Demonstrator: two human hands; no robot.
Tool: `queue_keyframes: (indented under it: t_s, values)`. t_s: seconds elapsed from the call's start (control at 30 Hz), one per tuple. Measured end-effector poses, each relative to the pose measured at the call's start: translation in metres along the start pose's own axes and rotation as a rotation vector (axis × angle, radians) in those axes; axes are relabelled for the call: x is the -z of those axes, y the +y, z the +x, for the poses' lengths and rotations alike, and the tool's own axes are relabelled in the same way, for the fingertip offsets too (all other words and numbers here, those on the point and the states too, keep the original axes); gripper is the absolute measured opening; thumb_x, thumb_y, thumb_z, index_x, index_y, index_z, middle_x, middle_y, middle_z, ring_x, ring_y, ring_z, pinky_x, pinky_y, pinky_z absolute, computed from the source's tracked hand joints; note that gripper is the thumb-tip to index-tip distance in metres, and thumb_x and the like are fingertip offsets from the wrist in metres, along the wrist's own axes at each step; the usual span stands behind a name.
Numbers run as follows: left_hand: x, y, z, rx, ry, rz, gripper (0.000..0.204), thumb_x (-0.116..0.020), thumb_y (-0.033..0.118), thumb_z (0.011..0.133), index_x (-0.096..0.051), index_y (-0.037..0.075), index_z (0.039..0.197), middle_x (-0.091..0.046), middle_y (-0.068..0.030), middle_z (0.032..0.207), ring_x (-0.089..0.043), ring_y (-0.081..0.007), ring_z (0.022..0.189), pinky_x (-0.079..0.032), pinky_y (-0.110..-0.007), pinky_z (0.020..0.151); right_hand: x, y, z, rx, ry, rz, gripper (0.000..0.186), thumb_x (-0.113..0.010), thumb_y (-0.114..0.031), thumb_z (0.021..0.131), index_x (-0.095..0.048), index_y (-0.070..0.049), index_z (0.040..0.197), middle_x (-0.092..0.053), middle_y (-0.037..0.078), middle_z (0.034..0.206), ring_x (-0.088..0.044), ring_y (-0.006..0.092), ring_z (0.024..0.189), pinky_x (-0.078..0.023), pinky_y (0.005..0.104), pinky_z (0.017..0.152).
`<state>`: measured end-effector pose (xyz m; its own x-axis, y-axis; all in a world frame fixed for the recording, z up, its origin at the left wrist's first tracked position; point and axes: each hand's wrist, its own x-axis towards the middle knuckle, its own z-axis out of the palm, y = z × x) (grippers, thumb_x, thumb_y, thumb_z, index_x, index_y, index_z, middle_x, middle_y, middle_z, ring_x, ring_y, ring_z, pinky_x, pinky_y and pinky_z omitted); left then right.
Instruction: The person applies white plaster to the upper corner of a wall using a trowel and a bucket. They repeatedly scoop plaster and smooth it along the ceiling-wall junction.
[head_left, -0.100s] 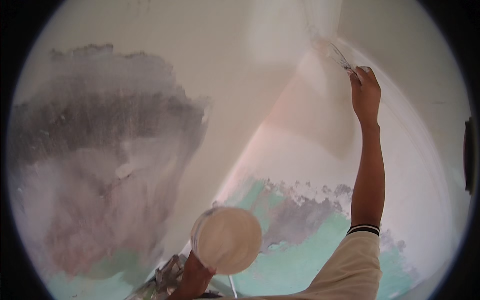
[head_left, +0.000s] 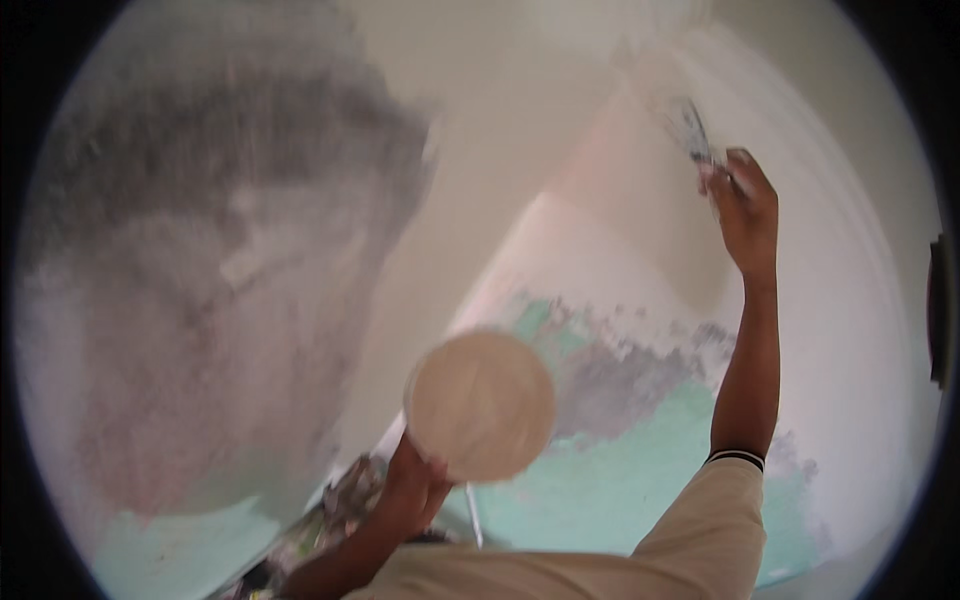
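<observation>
My left hand grips a round tub from its near side, a thumb over the edge. Smooth beige paste fills the tub's visible round top. My right arm is stretched far forward and up, and its hand is closed round the handle of a putty knife. Motion blurs the blade, which points up and left near the top of the wall corner. Whether it touches the wall cannot be made out.
The left wall has a large dark grey patch. Pale and green areas cover the right wall, with grey smears between them. Cluttered items lie low by the corner. A dark object shows at the far right.
The tub and my left hand have moved up and to the right in the picture. My right hand and the putty knife sit slightly lower and further right. The view has shifted.
</observation>
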<state>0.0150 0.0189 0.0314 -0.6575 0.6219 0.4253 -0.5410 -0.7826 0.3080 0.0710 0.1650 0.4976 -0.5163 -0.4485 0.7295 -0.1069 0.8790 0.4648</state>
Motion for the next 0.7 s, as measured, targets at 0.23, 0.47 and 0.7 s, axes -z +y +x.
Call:
queue_keyframes:
  t_s: [0.23, 0.47, 0.7]
  values:
    - [-0.062, 0.121, -0.048, -0.001, -0.114, 0.017, 0.082, -0.074, 0.023, 0.093, -0.024, 0.008, 0.156, -0.043, -0.0154, 0.151, -0.050, -0.0321, 0.139, -0.050, -0.054, 0.108, -0.001, -0.150, -0.185, -0.069, -0.294, -0.007, 0.021, -0.080, -0.005, 0.079, -0.069, -0.002, 0.097, -0.070, 0.012, 0.101, -0.067, 0.0313, 0.100, -0.055, 0.0422, 0.077]
    - [-0.028, 0.094, -0.180, -0.016, 0.365, 0.347, 0.083, -0.076, 0.010, 0.087, -0.027, 0.004, 0.154, -0.046, -0.0163, 0.149, -0.053, -0.0291, 0.135, -0.044, -0.044, 0.114, -0.021, -0.231, -0.321, -0.249, -0.410, 0.252, 0.015, -0.079, -0.004, 0.079, -0.071, -0.007, 0.091, -0.065, 0.008, 0.092, -0.067, 0.0270, 0.085, -0.054, 0.0397, 0.075]
    - [-0.021, 0.087, -0.161, 0.003, 0.211, 1.019, 0.092, -0.085, 0.006, 0.079, -0.027, -0.003, 0.150, -0.046, -0.0176, 0.147, -0.051, -0.0278, 0.136, -0.044, -0.042, 0.113, -0.044, -0.228, -0.287, -0.106, -0.568, 0.155, 0.014, -0.075, -0.010, 0.076, -0.073, -0.008, 0.090, -0.065, 0.010, 0.098, -0.065, 0.0270, 0.089, -0.053, 0.0370, 0.073]
